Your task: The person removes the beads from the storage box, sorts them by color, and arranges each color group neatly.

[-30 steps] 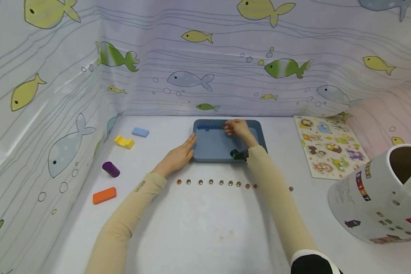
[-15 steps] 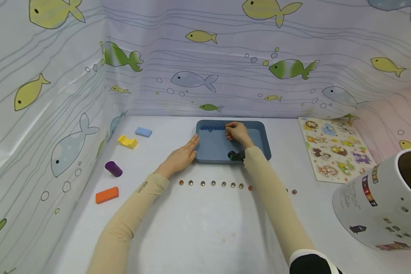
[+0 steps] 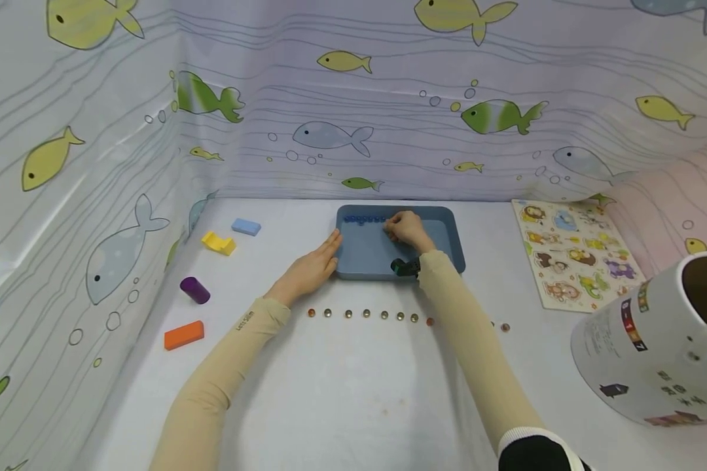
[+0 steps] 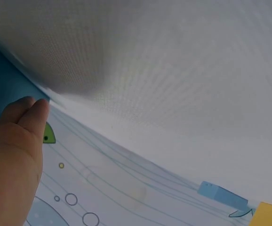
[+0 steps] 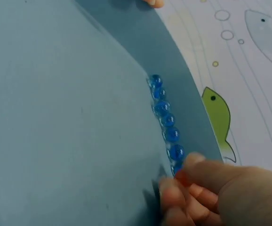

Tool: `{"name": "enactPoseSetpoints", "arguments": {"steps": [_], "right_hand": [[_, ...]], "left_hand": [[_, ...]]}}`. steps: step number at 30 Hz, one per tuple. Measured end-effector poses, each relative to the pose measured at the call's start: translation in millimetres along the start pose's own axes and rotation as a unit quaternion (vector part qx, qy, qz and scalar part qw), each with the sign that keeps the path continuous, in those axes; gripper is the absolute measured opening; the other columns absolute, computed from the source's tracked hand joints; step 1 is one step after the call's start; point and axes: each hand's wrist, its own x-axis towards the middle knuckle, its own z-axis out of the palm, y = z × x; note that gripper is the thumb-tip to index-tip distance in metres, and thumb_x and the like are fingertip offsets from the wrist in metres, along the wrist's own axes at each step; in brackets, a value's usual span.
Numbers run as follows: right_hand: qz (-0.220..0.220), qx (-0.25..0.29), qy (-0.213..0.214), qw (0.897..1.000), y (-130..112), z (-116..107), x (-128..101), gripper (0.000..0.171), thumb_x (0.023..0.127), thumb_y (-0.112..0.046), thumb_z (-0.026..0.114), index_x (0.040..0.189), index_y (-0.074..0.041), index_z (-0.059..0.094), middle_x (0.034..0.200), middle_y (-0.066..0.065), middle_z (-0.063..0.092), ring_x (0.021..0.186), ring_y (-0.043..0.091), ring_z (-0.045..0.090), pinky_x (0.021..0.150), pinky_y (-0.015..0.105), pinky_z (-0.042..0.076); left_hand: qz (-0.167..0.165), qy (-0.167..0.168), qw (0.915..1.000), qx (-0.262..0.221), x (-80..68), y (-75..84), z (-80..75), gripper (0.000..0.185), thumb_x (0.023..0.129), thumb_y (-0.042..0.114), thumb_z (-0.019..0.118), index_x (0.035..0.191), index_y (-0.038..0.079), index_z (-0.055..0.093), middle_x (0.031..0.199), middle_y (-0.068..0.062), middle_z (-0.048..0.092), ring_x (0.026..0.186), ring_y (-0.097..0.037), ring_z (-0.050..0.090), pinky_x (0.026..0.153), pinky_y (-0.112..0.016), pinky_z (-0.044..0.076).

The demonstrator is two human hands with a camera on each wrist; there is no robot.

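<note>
Left blocks: an orange block [image 3: 182,335], a purple cylinder [image 3: 194,290], a yellow piece [image 3: 217,243] and a light blue block [image 3: 245,227] lie on the white surface [image 3: 353,392], well apart from the tray.
Left hand [image 3: 309,268]: forearm stretched forward, fingers straight and together, grip unclenched and holding nothing; the fingertips rest against the left rim of the blue tray [image 3: 448,245].
Bead line: small round beads [image 3: 365,314] sit in a row on the surface just in front of the tray.
Blue beads [image 5: 166,125]: a touching row along the tray's far wall.
Right hand [image 3: 408,229]: reaches into the tray, fingers curled; its grip is pinched on a small reddish bead [image 5: 180,178] at the right end of the blue row.
Right side: an animal puzzle board [image 3: 574,252] and a tipped white bucket [image 3: 654,347].
</note>
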Motion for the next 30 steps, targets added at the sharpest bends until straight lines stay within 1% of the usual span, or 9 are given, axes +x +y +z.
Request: {"name": "enactPoseSetpoints", "arguments": {"steps": [2,5,9,11,15,20,25,27,30], "right_hand": [[-0.003,0.031,-0.009,0.999,1.4,-2.9,-0.9,0.029,0.099,-0.025,0.056,0.108,0.002,0.063,0.083,0.007,0.066,0.065,0.009,0.059,0.059,0.021,0.053],[-0.001,0.093,-0.027,0.995,4.7,-8.1,-3.9,0.031,0.1,-0.021,0.053,0.115,0.006,0.059,0.087,0.009,0.065,0.065,0.008,0.061,0.06,0.02,0.055],[0.009,0.147,-0.044,0.988,9.6,-16.5,-11.6,0.034,0.102,-0.019,0.049,0.125,0.005,0.056,0.098,0.011,0.065,0.072,0.007,0.063,0.065,0.018,0.055],[0.011,0.16,-0.046,0.986,10.7,-21.2,-16.8,0.036,0.102,-0.021,0.049,0.128,0.003,0.056,0.103,0.012,0.065,0.076,0.009,0.063,0.067,0.019,0.055],[0.002,0.167,-0.048,0.985,8.5,-33.4,-28.8,0.041,0.102,-0.026,0.048,0.133,0.001,0.054,0.111,0.012,0.064,0.085,0.012,0.063,0.076,0.023,0.055],[-0.012,0.161,-0.044,0.986,3.4,-49.9,-45.7,0.044,0.102,-0.029,0.048,0.136,-0.001,0.052,0.114,0.011,0.063,0.096,0.02,0.062,0.091,0.035,0.054],[-0.032,0.154,-0.042,0.987,2.9,-63.3,-65.6,0.046,0.102,-0.031,0.048,0.134,0.002,0.051,0.119,0.016,0.062,0.11,0.035,0.058,0.102,0.046,0.049],[-0.043,0.146,-0.043,0.987,4.8,-68.1,-73.6,0.047,0.103,-0.031,0.047,0.134,0.003,0.05,0.122,0.02,0.06,0.112,0.038,0.057,0.103,0.048,0.048],[-0.058,0.131,-0.044,0.989,9.2,-75.5,-86.2,0.047,0.103,-0.032,0.045,0.134,0.003,0.05,0.124,0.023,0.059,0.106,0.032,0.06,0.102,0.047,0.049]], "left_hand": [[0.001,0.0,1.0,0.002,0.0,0.5,-0.6,0.056,0.105,0.026,0.031,0.156,0.009,0.015,0.165,-0.003,0.004,0.146,-0.029,0.029,0.118,-0.047,0.033],[0.002,-0.002,1.0,0.001,0.0,1.0,-1.0,0.056,0.105,0.026,0.031,0.156,0.009,0.015,0.165,-0.003,0.004,0.146,-0.029,0.029,0.118,-0.047,0.033],[0.002,-0.007,1.0,0.0,0.5,0.9,-0.6,0.056,0.105,0.026,0.031,0.156,0.009,0.014,0.165,-0.003,0.003,0.146,-0.03,0.029,0.117,-0.048,0.033],[0.002,-0.008,1.0,0.0,1.0,0.3,-0.3,0.056,0.105,0.027,0.03,0.156,0.009,0.014,0.165,-0.003,0.003,0.146,-0.03,0.029,0.117,-0.048,0.033],[0.002,-0.006,1.0,-0.002,2.4,-0.9,-0.6,0.057,0.105,0.027,0.031,0.156,0.009,0.014,0.165,-0.003,0.003,0.146,-0.03,0.029,0.118,-0.048,0.032],[0.001,-0.004,1.0,-0.004,2.6,-1.7,-1.5,0.057,0.105,0.026,0.031,0.156,0.008,0.015,0.165,-0.003,0.003,0.147,-0.029,0.026,0.119,-0.047,0.03],[0.0,-0.005,1.0,-0.004,1.1,-1.1,-1.5,0.057,0.105,0.026,0.031,0.156,0.008,0.013,0.165,-0.003,0.002,0.148,-0.028,0.024,0.119,-0.046,0.029],[0.001,-0.005,1.0,-0.005,0.6,-0.7,-1.5,0.057,0.105,0.026,0.031,0.156,0.008,0.013,0.165,-0.004,0.002,0.148,-0.028,0.024,0.119,-0.046,0.029],[0.001,-0.004,1.0,-0.004,0.3,0.2,-1.4,0.057,0.105,0.025,0.031,0.156,0.007,0.014,0.164,-0.004,0.002,0.147,-0.029,0.025,0.119,-0.046,0.029]]}}
